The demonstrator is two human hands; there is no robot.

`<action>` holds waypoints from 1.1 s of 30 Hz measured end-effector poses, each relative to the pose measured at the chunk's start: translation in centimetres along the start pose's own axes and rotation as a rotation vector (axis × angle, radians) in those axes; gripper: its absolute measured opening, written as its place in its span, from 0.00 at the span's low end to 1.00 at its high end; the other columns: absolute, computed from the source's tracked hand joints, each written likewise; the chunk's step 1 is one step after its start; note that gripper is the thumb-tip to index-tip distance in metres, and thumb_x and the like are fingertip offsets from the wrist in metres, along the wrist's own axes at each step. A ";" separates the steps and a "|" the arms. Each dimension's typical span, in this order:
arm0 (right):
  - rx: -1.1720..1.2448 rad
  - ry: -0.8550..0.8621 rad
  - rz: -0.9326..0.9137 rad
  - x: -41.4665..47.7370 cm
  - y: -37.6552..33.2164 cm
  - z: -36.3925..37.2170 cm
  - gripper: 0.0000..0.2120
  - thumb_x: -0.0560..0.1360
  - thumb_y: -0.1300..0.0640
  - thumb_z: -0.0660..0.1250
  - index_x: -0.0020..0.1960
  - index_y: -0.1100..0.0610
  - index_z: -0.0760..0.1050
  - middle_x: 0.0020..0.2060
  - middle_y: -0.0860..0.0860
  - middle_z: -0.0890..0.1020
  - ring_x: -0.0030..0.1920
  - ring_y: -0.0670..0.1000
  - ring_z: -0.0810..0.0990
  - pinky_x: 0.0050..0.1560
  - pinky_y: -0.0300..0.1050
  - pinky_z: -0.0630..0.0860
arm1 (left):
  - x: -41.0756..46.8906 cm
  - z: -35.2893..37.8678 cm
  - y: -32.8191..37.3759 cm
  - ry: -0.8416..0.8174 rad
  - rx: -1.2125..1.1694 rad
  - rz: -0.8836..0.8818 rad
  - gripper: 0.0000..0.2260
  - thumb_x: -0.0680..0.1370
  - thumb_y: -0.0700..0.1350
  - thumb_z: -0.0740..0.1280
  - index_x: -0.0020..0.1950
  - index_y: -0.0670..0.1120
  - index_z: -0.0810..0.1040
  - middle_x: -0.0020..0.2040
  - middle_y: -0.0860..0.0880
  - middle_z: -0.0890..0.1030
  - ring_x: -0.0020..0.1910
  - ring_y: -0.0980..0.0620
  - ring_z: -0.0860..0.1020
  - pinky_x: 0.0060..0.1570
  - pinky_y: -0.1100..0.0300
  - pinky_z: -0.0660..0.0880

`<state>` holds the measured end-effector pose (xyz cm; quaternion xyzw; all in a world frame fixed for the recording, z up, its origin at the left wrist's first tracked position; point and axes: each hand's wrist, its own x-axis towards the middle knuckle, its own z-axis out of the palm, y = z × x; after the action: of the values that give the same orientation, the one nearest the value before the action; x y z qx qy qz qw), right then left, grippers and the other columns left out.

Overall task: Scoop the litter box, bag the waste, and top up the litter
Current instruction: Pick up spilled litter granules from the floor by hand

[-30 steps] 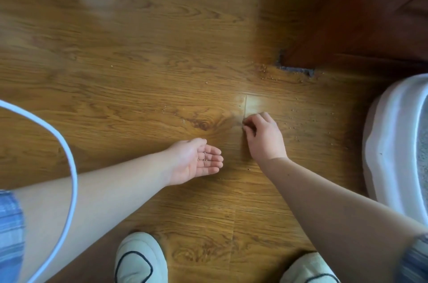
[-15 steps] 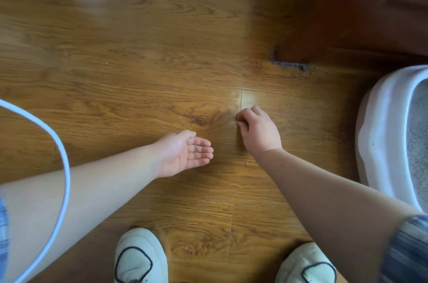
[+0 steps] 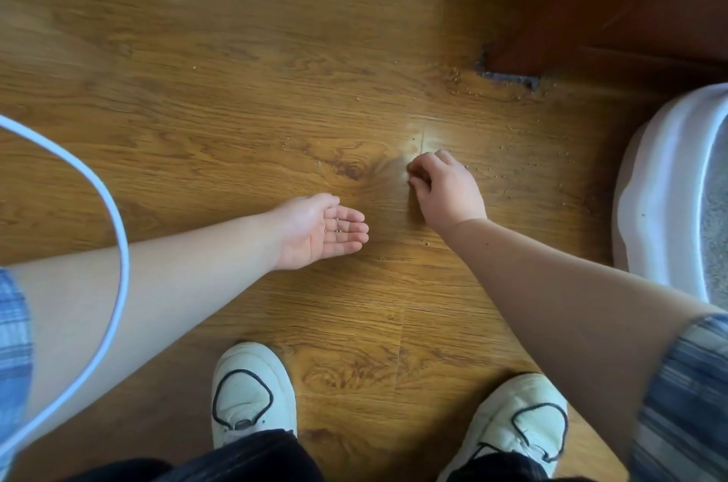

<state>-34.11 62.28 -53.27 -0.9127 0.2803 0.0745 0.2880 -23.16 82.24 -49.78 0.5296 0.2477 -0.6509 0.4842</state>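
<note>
Beside litter box (image 3: 662,182), my left hand (image 3: 319,231) lies open, cupping granules (image 3: 337,225); right hand (image 3: 445,190) curled, grip unclear; stray litter (image 3: 503,176) remains.

Blue plaid sleeves (image 3: 677,402), dark trousers (image 3: 252,458), white shoes (image 3: 252,391)

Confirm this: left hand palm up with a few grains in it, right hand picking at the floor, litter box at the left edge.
The head view shows the litter box at the right edge, not the left. The left hand, palm up with grains, and the right hand at the floor are as stated.
</note>
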 end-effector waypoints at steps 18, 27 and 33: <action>0.020 0.012 -0.046 -0.8 -0.1 0.9 0.04 0.77 0.60 0.67 0.50 0.56 0.80 0.47 0.51 0.78 0.50 0.56 0.76 0.53 0.53 0.75 | -0.3 -1.0 -0.2 -0.018 -0.017 0.014 0.20 0.85 0.47 0.52 0.56 0.34 0.78 0.50 0.36 0.84 0.49 0.41 0.84 0.48 0.51 0.82; -0.117 -0.009 -0.073 -0.5 -0.7 1.1 0.06 0.80 0.60 0.61 0.51 0.58 0.77 0.49 0.54 0.78 0.53 0.58 0.74 0.54 0.56 0.73 | -0.2 -0.6 -0.3 -0.017 -0.040 0.007 0.20 0.85 0.46 0.52 0.56 0.33 0.78 0.50 0.36 0.83 0.49 0.41 0.84 0.50 0.50 0.81; 0.111 -0.030 -0.263 -5.4 -4.8 0.5 0.03 0.78 0.62 0.65 0.50 0.59 0.77 0.46 0.53 0.77 0.49 0.56 0.75 0.50 0.51 0.74 | 1.1 1.6 -0.7 -0.023 -0.094 0.020 0.20 0.85 0.48 0.54 0.49 0.36 0.79 0.42 0.39 0.83 0.42 0.44 0.84 0.42 0.52 0.80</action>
<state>-35.90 68.31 -49.77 -0.9229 0.1577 0.0343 0.3497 -24.48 80.78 -50.38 0.5011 0.2672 -0.6395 0.5181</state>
